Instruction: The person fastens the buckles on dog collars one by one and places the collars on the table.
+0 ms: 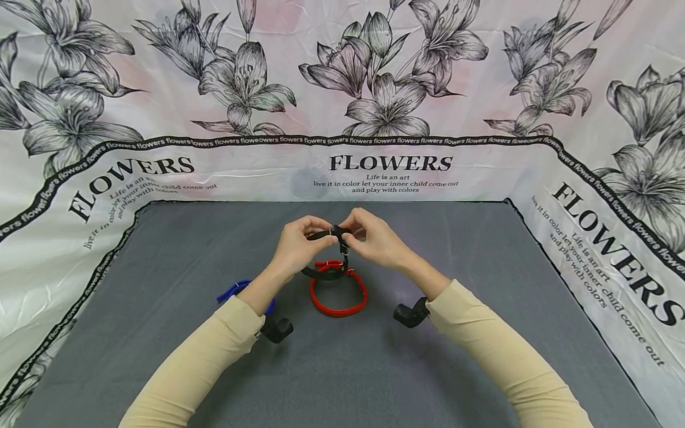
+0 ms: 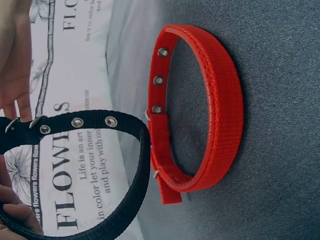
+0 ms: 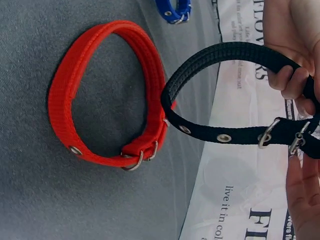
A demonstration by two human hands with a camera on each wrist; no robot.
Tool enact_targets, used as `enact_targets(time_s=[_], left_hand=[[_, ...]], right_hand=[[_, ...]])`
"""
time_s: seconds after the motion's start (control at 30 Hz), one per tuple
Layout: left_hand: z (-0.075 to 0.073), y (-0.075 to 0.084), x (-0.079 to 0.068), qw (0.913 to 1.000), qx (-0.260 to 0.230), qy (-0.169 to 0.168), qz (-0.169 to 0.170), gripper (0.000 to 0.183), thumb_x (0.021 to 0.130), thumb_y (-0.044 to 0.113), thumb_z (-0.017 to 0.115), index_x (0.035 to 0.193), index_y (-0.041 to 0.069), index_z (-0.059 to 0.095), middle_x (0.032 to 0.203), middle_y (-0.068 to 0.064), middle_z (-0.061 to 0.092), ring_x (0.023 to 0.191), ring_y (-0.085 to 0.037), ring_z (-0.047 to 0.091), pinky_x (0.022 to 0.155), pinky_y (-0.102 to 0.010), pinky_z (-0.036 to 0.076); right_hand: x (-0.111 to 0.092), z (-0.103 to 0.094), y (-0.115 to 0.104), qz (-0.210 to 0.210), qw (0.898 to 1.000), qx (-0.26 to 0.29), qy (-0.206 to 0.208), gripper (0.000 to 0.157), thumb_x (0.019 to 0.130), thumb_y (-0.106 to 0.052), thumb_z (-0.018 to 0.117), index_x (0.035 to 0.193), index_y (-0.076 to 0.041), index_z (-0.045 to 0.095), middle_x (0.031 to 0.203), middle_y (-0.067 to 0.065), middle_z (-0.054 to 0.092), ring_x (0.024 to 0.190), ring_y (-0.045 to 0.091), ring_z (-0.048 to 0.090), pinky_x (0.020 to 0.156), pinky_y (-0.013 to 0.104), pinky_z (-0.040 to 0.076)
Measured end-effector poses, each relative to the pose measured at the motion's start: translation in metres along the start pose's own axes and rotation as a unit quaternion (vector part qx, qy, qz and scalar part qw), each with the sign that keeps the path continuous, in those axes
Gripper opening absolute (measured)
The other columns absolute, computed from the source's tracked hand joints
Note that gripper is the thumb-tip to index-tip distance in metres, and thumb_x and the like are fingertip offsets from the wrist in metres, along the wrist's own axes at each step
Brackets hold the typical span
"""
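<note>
Both hands hold a black pet collar (image 1: 326,274) above the table, its band hanging in a loop. My left hand (image 1: 299,248) pinches the band on the left with thumb and fingers. On the other side, my right hand (image 1: 377,242) pinches it near the metal buckle (image 3: 298,140). Metal eyelets run along the black strap, and its end seems to pass through the buckle; fingers partly hide this spot. A red collar (image 1: 338,312), closed in a ring, lies on the table below and nearer. The blue collar (image 1: 234,289) is partly covered by the left forearm.
A grey cloth (image 1: 342,368) covers the table. White fabric printed with flowers and lettering (image 1: 390,163) rises at the back and along both sides. Black wrist cameras (image 1: 411,314) sit under the sleeve cuffs.
</note>
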State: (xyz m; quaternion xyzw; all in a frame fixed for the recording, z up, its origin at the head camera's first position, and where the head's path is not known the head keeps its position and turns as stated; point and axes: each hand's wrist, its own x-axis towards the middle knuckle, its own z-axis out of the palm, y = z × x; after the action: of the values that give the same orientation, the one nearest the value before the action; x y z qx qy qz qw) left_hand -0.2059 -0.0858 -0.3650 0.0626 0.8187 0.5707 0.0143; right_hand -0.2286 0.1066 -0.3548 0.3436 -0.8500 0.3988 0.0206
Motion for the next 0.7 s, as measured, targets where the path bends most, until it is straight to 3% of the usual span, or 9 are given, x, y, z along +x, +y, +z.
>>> enact_targets(time_s=[0.23, 0.43, 0.7], left_hand=[[-0.0007, -0.0017, -0.0008, 0.9999, 0.009, -0.002, -0.003, 0.025, 0.077, 0.029, 0.075, 0.099, 0.020, 0.064, 0.098, 0.003, 0.068, 0.106, -0.017, 0.054, 0.091, -0.037, 0.044], [-0.0026, -0.0029, 0.0001, 0.9999, 0.005, -0.011, 0.000, 0.025, 0.078, 0.030, 0.074, 0.100, 0.020, 0.065, 0.100, 0.002, 0.067, 0.106, -0.018, 0.054, 0.090, -0.038, 0.044], [-0.0026, -0.0036, -0.0005, 0.9999, 0.000, -0.011, -0.004, 0.027, 0.077, 0.031, 0.075, 0.098, 0.019, 0.064, 0.099, 0.002, 0.066, 0.103, -0.017, 0.055, 0.087, -0.037, 0.046]], right_hand=[[0.0026, 0.0017, -0.0024, -0.034, 0.998, -0.057, -0.018, 0.010, 0.088, -0.004, 0.059, 0.096, -0.008, 0.054, 0.095, 0.006, 0.052, 0.083, 0.013, 0.055, 0.073, 0.028, 0.051], [0.0013, 0.0060, -0.0003, -0.044, 0.998, -0.051, 0.018, 0.011, 0.087, -0.006, 0.061, 0.097, -0.008, 0.058, 0.095, 0.005, 0.054, 0.083, 0.014, 0.055, 0.075, 0.035, 0.052], [0.0006, 0.0088, -0.0010, -0.043, 0.997, -0.063, 0.025, 0.010, 0.086, -0.006, 0.061, 0.096, -0.010, 0.061, 0.094, 0.002, 0.055, 0.083, 0.011, 0.055, 0.074, 0.024, 0.051]])
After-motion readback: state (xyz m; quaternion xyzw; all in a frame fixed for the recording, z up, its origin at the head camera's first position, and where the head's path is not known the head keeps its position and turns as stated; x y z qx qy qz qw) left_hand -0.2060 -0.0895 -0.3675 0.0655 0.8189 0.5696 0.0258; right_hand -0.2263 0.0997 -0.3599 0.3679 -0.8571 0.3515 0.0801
